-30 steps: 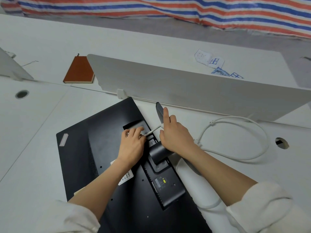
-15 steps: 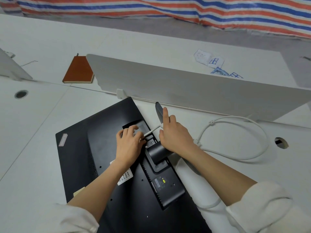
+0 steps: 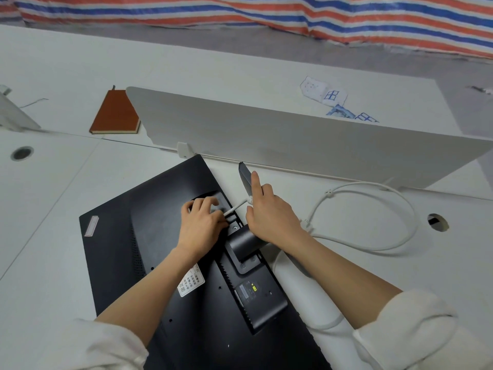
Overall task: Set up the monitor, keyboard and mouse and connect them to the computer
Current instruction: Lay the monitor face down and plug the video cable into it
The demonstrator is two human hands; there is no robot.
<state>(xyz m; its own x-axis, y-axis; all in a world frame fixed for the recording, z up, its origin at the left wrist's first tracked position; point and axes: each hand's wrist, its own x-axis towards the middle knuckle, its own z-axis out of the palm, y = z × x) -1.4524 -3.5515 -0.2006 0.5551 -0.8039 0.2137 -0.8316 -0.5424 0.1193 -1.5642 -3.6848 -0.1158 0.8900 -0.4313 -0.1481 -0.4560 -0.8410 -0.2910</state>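
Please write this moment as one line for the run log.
monitor: face down on desk | left hand: pinches white cable end at rear ports | right hand: grips stand | plugged: cannot tell

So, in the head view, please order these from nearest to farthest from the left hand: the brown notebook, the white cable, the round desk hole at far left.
From the left hand:
1. White cable: at its fingers, running right.
2. Brown notebook: farther back, left, behind the divider's end.
3. Round desk hole: far left.
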